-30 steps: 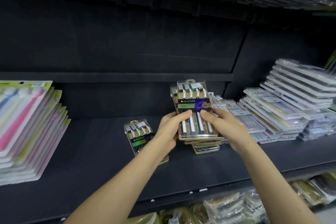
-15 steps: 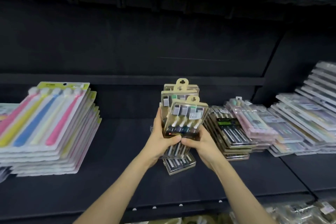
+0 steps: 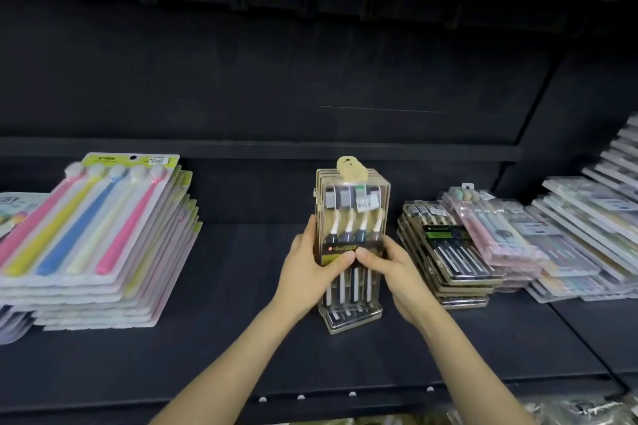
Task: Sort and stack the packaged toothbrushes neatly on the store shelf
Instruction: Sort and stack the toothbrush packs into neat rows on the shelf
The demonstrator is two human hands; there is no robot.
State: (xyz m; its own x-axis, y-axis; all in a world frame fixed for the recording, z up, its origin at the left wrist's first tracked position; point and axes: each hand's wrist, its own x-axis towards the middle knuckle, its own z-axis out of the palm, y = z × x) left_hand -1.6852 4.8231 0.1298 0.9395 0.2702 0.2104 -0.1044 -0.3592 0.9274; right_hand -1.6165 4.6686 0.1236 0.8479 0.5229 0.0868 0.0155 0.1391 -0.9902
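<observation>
A stack of clear gold-edged toothbrush packs (image 3: 352,214) stands at the middle of the dark shelf (image 3: 241,338), its upper end tilted up. My left hand (image 3: 310,269) grips its left side with the thumb across the front label. My right hand (image 3: 390,272) grips its right side, thumb meeting the left thumb. The lowest packs (image 3: 348,316) stick out slightly at the front. A second stack of the same packs (image 3: 448,259) lies flat just to the right.
A tall pile of large packs with pink, yellow and blue brushes (image 3: 96,238) lies at the left. Pink and pastel packs (image 3: 497,231) and a wide layered pile (image 3: 593,231) fill the right. Bagged goods (image 3: 569,411) sit on the lower shelf.
The view has shifted left. Both hands gathered the gold-edged packs into one squared stack at the shelf's middle; the top pack, tilted askew half a second ago, now lines up with the rest.
</observation>
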